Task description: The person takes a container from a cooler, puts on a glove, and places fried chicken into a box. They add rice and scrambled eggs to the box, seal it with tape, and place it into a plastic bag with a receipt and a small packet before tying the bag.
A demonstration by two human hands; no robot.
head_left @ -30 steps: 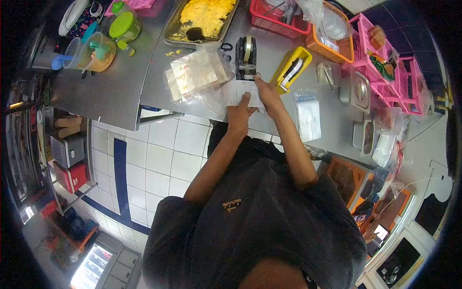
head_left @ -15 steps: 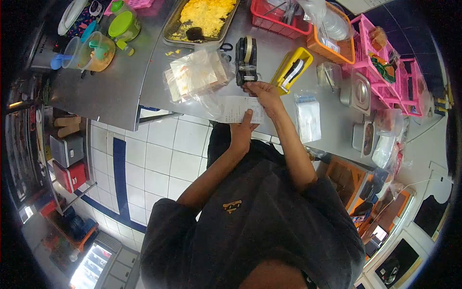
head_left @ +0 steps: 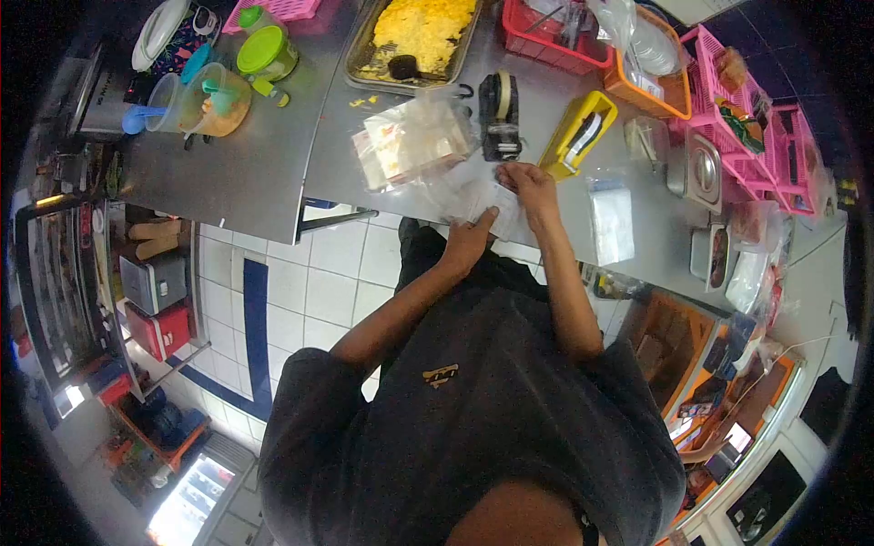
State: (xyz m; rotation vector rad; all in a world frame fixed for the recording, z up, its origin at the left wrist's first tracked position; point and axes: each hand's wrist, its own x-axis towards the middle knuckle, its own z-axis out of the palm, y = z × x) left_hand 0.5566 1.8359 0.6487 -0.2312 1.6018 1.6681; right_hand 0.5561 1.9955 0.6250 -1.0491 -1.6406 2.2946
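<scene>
My left hand [head_left: 466,246] grips the lower edge of a printed paper slip [head_left: 492,205], with the thumb on top. A clear plastic bag [head_left: 451,187] lies against the slip, partly under it. My right hand [head_left: 533,191] is closed in a pinch at the slip's upper right, just in front of the black tape dispenser [head_left: 499,118]. Whatever is between its fingertips is too small to make out. Left of the dispenser lies a stack of wrapped paper sheets [head_left: 410,146]. To its right stands a yellow tape dispenser [head_left: 579,135].
A metal tray [head_left: 357,68] of yellow food with a dark scoop [head_left: 402,67] stands behind. Red [head_left: 555,50] and orange baskets [head_left: 646,98] and pink racks [head_left: 742,168] line the right. Plastic tubs [head_left: 266,56] sit left. A bag of white sheets [head_left: 612,223] lies near the counter's edge.
My right hand has drawn slightly away from the black dispenser, toward the slip. The slip has tilted in my left hand. The whole view has shifted, moving the counter rightward.
</scene>
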